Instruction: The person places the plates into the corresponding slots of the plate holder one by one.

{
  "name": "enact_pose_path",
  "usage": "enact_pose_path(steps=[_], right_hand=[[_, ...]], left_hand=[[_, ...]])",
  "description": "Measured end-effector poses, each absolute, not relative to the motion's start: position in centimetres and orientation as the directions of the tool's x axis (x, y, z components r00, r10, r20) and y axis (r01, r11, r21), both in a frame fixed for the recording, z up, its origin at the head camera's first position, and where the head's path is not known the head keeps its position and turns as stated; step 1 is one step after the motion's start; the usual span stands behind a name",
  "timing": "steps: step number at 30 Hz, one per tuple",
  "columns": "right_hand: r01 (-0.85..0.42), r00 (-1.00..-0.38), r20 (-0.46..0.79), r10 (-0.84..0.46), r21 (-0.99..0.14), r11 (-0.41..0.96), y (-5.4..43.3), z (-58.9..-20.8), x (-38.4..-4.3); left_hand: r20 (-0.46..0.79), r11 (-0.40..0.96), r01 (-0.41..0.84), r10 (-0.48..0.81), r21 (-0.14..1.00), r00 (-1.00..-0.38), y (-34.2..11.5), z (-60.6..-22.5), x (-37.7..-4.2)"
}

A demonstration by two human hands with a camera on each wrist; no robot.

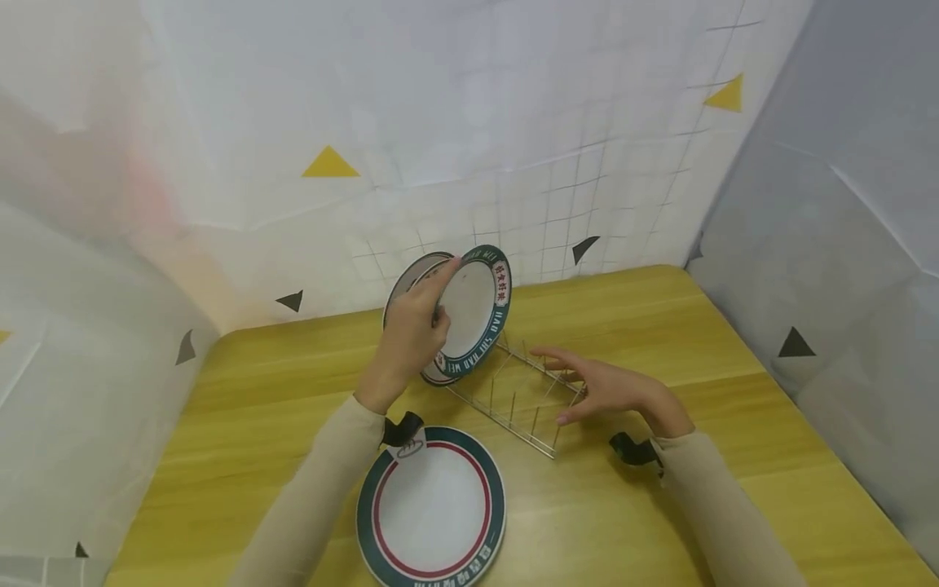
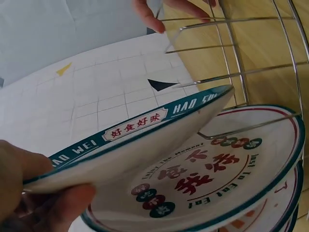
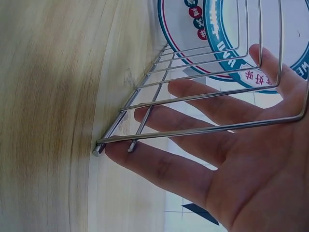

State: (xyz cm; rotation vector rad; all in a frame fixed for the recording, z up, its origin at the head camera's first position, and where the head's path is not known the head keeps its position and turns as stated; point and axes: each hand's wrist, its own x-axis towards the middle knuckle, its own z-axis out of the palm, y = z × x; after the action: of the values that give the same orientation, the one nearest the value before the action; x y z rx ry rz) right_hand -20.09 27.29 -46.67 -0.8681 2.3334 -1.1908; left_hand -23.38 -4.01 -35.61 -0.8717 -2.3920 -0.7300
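One plate (image 1: 473, 306) mid-frame, probably stiff and breakable, suits the rim pinch of the left hand (image 1: 414, 330), while the right hand (image 1: 616, 387) spreads loosely at the rack (image 3: 203, 129)

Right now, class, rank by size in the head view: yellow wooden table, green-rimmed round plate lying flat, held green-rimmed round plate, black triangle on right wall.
1. Wooden table
2. Flat plate
3. Held plate
4. Black triangle

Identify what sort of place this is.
Probably a staged recording booth, not a working kitchen: the wood-grain table has pale, sheet-like walls at its back and sides, bearing yellow triangles that could be tracking markers.
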Motion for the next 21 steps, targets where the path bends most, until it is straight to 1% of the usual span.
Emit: enact_pose_path(steps=[7, 10, 13, 16, 19, 21], right_hand=[[-0.340, -0.741, -0.071, -0.668, -0.818, 0.464, 27.4, -46.4, -20.2], [-0.339, -0.746, -0.065, -0.663, -0.820, 0.461, 28.0, -46.6, -20.1], [-0.338, -0.748, -0.057, -0.661, -0.825, 0.453, 28.3, -46.9, -20.1], [-0.340, -0.742, -0.050, -0.668, -0.831, 0.440, 28.2, -47.2, -20.0], [-0.353, -0.736, -0.046, -0.676, -0.826, 0.440, 28.0, -47.3, -20.0], [-0.363, -0.737, -0.040, -0.675, -0.819, 0.445, 27.8, -47.2, -20.1]], left_hand=[[0.569, 0.703, 0.673, 0.464, 0.231, -0.679, -2.0, -34.9, -23.3], [0.533, 0.716, 0.666, 0.487, 0.211, -0.692, -0.7, -34.8, -23.5], [0.477, 0.721, 0.658, 0.509, 0.219, -0.717, -0.1, -35.3, -23.7], [0.440, 0.736, 0.630, 0.493, 0.250, -0.751, -0.4, -36.4, -24.0], [0.447, 0.747, 0.607, 0.461, 0.272, -0.767, -1.1, -37.6, -24.2], [0.464, 0.740, 0.611, 0.452, 0.282, -0.762, -1.5, -38.1, -24.4]])
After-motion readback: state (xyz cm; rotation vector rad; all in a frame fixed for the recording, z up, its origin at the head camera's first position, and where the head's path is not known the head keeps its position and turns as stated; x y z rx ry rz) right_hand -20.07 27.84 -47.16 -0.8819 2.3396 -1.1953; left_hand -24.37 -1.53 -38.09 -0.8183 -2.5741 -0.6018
